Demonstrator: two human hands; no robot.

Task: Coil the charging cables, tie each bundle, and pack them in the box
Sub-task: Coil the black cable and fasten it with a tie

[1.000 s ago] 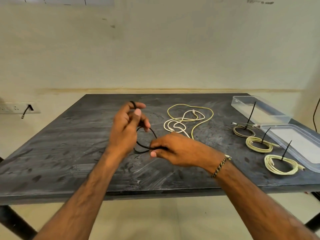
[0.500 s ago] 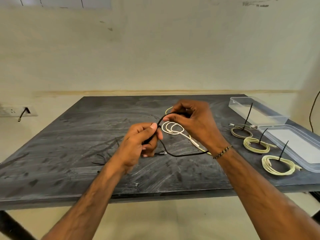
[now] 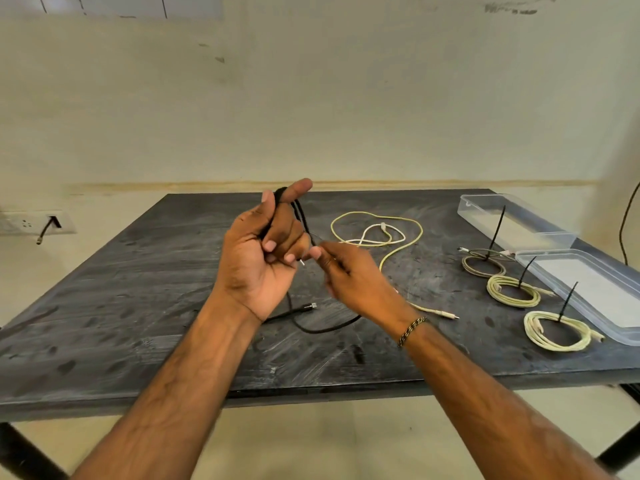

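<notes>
Black braided charging cable [image 3: 300,216], head view: loops are held wound over the curled fingers of the left hand [image 3: 263,258], raised above the dark slate-grey table [image 3: 138,306]; half a second earlier only a single arc was stretched between the hands. The trailing strand is pinched by the right hand [image 3: 349,278]. Coiling is judged under way; tying remains. Three tied pale bundles [image 3: 514,289] lie beside the clear plastic box [image 3: 519,223].

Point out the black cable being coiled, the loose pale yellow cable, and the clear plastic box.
Black cable [image 3: 325,328]: head view, slack loop on the table.
Loose pale yellow cable [image 3: 417,224]: head view, far loop.
Clear plastic box [image 3: 485,216]: head view, near wall.
</notes>
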